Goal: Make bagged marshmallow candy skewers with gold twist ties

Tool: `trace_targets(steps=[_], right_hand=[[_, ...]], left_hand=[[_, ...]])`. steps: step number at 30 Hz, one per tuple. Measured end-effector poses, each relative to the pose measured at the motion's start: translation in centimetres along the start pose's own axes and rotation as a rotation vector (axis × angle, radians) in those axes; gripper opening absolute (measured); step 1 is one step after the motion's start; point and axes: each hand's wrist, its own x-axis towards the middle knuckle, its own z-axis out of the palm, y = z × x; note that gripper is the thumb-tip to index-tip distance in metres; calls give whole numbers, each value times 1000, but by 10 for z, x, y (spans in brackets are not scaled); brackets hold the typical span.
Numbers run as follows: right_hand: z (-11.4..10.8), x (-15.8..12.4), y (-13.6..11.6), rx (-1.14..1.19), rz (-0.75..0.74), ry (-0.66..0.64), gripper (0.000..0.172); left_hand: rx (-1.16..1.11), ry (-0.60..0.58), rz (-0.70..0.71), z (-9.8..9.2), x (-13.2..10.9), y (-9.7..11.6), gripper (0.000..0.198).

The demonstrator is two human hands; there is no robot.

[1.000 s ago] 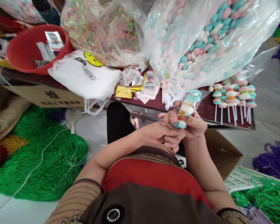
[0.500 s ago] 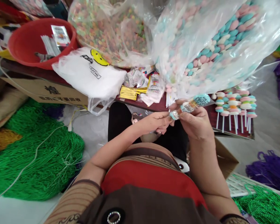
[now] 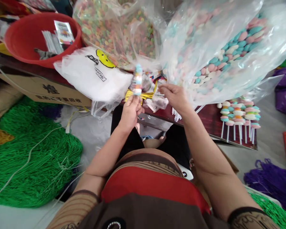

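My left hand grips the lower end of a candy skewer with blue, white, pink and orange pieces, held upright and slightly blurred. It is in front of a bundle of yellow twist ties on the table. My right hand is over printed clear wrappers, just right of the ties. Its thumb and fingers are drawn together, and what they hold, if anything, cannot be made out. White sticks lie below the right wrist.
Large clear bags of ring candies and pastel candies stand behind. A white smiley bag and a red basin are left. Finished candy skewers lie at the table's right end. Green netting covers the floor.
My left hand has moved up and left, turning the candy skewer upright. My right hand has let go of the skewer and moved left and up to the wrappers.
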Motion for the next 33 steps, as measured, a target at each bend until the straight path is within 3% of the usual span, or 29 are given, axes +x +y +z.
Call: trace_targets(steps=[3, 7, 15, 21, 26, 30, 33], right_hand=[[19, 25, 8, -401, -74, -130, 22], [35, 34, 2, -813, -97, -299, 29], [36, 39, -10, -947, -18, -372, 35], [31, 39, -10, -913, 29, -274, 34], [22, 34, -3, -806, 41, -143, 29], [12, 17, -3, -452, 64, 9, 18], [11, -8, -12, -93, 61, 1, 11]], left_hand=[[-117, 82, -18, -7, 7, 10, 32], [-121, 113, -30, -12, 8, 10, 35], [-202, 115, -41, -15, 8, 4, 30], [-165, 165, -65, -14, 9, 4, 31], [-144, 116, -40, -13, 7, 5, 29], [-110, 89, -106, -10, 7, 6, 31], [-25, 34, -169, 1, 5, 2, 31]])
